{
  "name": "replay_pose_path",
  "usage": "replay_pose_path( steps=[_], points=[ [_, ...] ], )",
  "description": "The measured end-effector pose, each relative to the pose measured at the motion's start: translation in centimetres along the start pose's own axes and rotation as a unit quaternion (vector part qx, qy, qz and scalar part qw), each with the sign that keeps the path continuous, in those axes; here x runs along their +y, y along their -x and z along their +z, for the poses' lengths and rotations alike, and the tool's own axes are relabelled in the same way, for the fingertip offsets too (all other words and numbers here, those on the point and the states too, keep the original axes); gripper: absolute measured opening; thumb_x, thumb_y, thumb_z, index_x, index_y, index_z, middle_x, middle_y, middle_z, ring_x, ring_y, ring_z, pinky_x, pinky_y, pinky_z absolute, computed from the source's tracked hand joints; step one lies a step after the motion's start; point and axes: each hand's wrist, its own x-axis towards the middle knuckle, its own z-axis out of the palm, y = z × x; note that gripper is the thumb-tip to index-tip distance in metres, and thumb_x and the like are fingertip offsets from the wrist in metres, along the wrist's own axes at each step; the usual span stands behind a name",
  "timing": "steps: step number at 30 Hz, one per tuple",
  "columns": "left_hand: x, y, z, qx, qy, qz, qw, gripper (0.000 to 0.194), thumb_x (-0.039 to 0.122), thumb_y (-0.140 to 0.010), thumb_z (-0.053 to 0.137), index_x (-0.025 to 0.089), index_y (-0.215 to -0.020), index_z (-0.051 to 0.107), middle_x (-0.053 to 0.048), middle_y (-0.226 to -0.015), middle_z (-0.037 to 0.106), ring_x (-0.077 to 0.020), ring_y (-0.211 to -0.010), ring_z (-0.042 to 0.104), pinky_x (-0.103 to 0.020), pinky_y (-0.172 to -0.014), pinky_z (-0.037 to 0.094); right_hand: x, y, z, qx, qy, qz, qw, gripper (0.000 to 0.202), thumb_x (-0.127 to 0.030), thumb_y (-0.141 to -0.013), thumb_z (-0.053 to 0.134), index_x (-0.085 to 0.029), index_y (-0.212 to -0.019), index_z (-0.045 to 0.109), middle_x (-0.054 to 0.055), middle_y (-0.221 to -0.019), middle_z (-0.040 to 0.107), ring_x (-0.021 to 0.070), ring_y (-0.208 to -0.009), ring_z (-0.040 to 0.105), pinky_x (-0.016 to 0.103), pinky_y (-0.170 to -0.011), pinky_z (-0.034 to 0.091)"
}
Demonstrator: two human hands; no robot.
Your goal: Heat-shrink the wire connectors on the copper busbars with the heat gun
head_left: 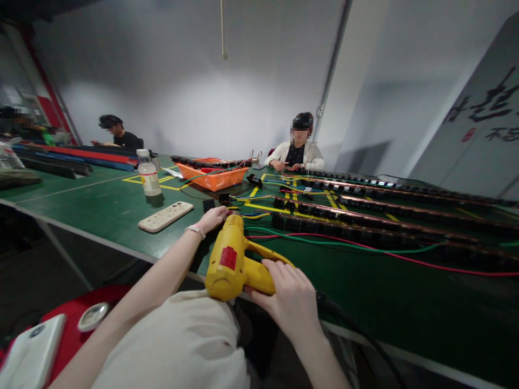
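Note:
My right hand (286, 289) is wrapped round the handle of a yellow heat gun (228, 259), whose nozzle points away from me over the table edge. Beyond the nozzle, my left hand (214, 218) has its fingers pressed together at the ends of some thin wires (233, 208); what exactly they pinch is too small to tell. A small black connector (224, 198) lies just past those fingertips. Coloured wires run from there to long dark strips (344, 227) on the right.
On the green table (97, 208) are a phone in a beige case (166, 216), a bottle (149, 175) and an orange basket (214, 178). A person (298, 154) sits opposite. A white phone (32, 351) lies on a red stool (77, 302) at lower left.

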Motion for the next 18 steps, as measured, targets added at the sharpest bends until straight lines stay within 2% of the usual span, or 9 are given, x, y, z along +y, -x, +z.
replay_pose_path(
  steps=[6, 18],
  points=[
    [0.4, 0.3, 0.0, -0.007, -0.009, 0.004, 1.0, 0.033, 0.041, -0.086, 0.034, 0.018, -0.08, 0.056, -0.001, -0.063, 0.056, -0.0144, -0.058, 0.049, -0.026, -0.057, 0.037, 2.0, 1.3, -0.9, 0.031, 0.031, 0.01, 0.999, 0.045, -0.055, -0.075, 0.061, -0.02, -0.102, 0.059, 0.001, -0.087, 0.064, 0.0172, -0.08, 0.057, 0.028, -0.075, 0.036],
    [0.0, 0.3, 0.0, -0.007, 0.001, 0.011, 1.0, 0.034, 0.044, -0.087, 0.033, 0.019, -0.077, 0.054, 0.0, -0.063, 0.056, -0.0143, -0.059, 0.05, -0.025, -0.058, 0.037, 5.3, 2.6, -2.6, 0.086, 0.111, 0.013, 0.99, 0.049, -0.06, -0.083, 0.045, -0.017, -0.097, 0.063, 0.004, -0.083, 0.066, 0.0155, -0.072, 0.059, 0.027, -0.069, 0.036]
  ],
)
